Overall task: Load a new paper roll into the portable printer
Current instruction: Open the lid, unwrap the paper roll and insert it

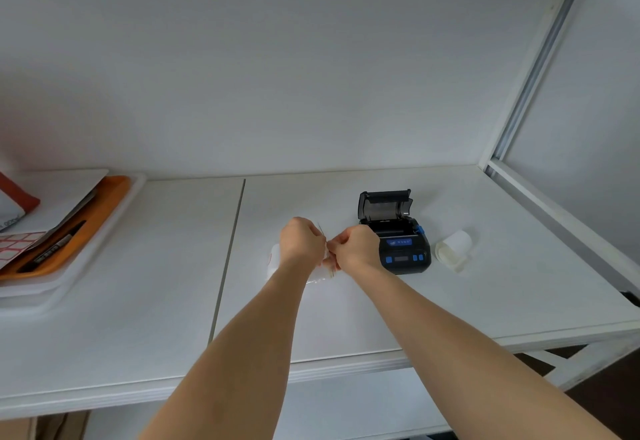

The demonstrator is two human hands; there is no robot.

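A black portable printer [398, 235] with blue buttons sits on the white table, its lid standing open at the back. A loosely wound white paper roll [453, 249] lies just right of it. Left of the printer, my left hand [300, 239] and my right hand [355, 248] are closed together on a white paper roll in clear plastic wrap [320, 275]. Both hands pinch the wrap between them. Most of that roll is hidden under my left wrist; a white end [273, 259] shows at its left.
A white tray [86, 266] at the left holds an orange tray [114, 193] with a black marker [55, 249], sheets and a red grid label sheet. A seam [228, 256] runs across the table. A metal frame post [540, 69] rises at right.
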